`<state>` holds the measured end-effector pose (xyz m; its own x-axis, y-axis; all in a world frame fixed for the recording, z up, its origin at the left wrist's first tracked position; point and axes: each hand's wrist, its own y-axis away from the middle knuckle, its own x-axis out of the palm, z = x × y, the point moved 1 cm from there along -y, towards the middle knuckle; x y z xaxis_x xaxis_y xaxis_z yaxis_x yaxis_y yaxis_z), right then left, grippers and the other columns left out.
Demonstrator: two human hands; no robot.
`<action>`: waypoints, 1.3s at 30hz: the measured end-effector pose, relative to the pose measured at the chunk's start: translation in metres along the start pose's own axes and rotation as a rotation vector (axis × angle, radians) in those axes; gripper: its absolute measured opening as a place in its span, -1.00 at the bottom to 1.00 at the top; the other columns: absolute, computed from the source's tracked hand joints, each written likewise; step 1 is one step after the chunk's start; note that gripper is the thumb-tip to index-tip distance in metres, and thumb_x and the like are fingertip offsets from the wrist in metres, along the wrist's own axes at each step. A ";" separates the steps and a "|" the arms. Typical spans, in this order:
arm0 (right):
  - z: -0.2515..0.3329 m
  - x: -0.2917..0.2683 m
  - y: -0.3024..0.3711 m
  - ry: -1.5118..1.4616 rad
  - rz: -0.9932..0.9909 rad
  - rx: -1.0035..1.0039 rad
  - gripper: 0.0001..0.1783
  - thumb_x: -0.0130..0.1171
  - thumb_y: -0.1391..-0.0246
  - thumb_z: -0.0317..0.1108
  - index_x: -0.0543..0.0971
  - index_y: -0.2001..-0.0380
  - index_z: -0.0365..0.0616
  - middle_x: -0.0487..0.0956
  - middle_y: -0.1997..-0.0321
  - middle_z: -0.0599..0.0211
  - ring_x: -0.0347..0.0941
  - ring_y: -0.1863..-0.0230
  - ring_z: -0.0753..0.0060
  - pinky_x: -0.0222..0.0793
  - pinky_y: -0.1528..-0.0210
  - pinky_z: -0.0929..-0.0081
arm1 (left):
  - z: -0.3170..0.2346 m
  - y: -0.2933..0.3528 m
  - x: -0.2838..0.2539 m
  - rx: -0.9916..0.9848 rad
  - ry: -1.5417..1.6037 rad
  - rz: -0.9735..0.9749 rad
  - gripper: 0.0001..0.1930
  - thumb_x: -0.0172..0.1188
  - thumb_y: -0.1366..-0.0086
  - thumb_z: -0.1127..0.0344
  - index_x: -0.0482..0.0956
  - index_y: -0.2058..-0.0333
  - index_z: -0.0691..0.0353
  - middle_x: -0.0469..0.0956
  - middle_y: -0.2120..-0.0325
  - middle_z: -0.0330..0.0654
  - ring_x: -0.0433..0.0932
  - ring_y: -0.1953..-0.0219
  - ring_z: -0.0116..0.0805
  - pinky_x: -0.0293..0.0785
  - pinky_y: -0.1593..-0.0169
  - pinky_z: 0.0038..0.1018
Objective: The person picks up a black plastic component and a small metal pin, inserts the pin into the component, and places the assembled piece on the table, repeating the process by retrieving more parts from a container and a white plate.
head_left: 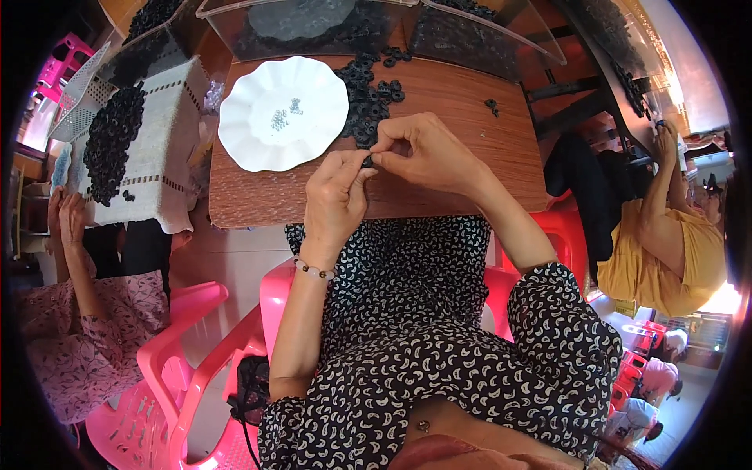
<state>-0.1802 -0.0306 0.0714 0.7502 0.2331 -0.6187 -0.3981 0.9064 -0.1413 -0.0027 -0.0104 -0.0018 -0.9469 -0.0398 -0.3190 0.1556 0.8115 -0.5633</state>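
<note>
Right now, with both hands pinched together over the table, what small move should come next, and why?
Probably press the small black ring together: both hands, left and right, pinch it between fingertips above the table, beside the pile of black rings and the white plate.

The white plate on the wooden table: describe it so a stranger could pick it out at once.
Start at the brown wooden table in front of the person. On its left half, just above the left hand, lies the white plate, beside a heap of black rings. It is the only white dish there, with a scalloped, wavy rim and a few tiny grey metal bits at its centre.
</note>
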 end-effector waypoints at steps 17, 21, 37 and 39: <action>-0.026 -0.013 -0.005 -0.457 0.089 0.247 -0.52 0.27 -0.30 -0.03 0.64 0.03 -0.29 0.70 0.27 0.30 0.60 0.24 0.54 0.54 0.17 0.57 | -0.005 -0.005 -0.001 -0.035 0.051 -0.080 -0.73 0.38 -0.19 0.52 0.71 0.10 0.26 0.65 0.32 -0.06 0.66 0.31 -0.18 0.56 0.26 -0.38; -0.037 0.000 -0.002 -0.647 0.129 0.292 -0.36 0.16 -0.32 0.16 0.63 0.06 -0.33 0.66 0.22 0.23 0.59 0.20 0.51 0.58 0.11 0.54 | -0.006 -0.005 -0.002 -0.030 0.057 -0.122 -0.70 0.40 -0.19 0.52 0.73 0.07 0.27 0.62 0.24 -0.12 0.61 0.23 -0.29 0.54 0.18 -0.45; -0.044 0.028 -0.004 -1.268 0.373 0.329 -0.43 0.18 -0.33 0.03 0.61 -0.04 -0.34 0.65 0.02 0.16 0.60 0.00 0.42 0.57 -0.08 0.43 | -0.003 -0.005 -0.003 0.070 -0.048 -0.124 -0.67 0.42 -0.10 0.58 0.73 0.11 0.26 0.53 0.17 -0.16 0.54 0.19 -0.30 0.52 0.16 -0.46; -0.045 0.029 -0.004 -1.296 0.378 0.324 -0.45 0.20 -0.33 0.00 0.61 -0.04 -0.34 0.65 0.01 0.17 0.60 -0.02 0.41 0.55 -0.11 0.41 | -0.002 -0.005 -0.003 0.081 -0.062 -0.121 -0.67 0.42 -0.10 0.58 0.73 0.11 0.26 0.53 0.17 -0.16 0.54 0.19 -0.30 0.52 0.16 -0.46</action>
<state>-0.1806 -0.0430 0.0190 0.6463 0.4750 0.5972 -0.6792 0.7148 0.1666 -0.0014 -0.0136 0.0036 -0.9414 -0.1724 -0.2900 0.0659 0.7491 -0.6592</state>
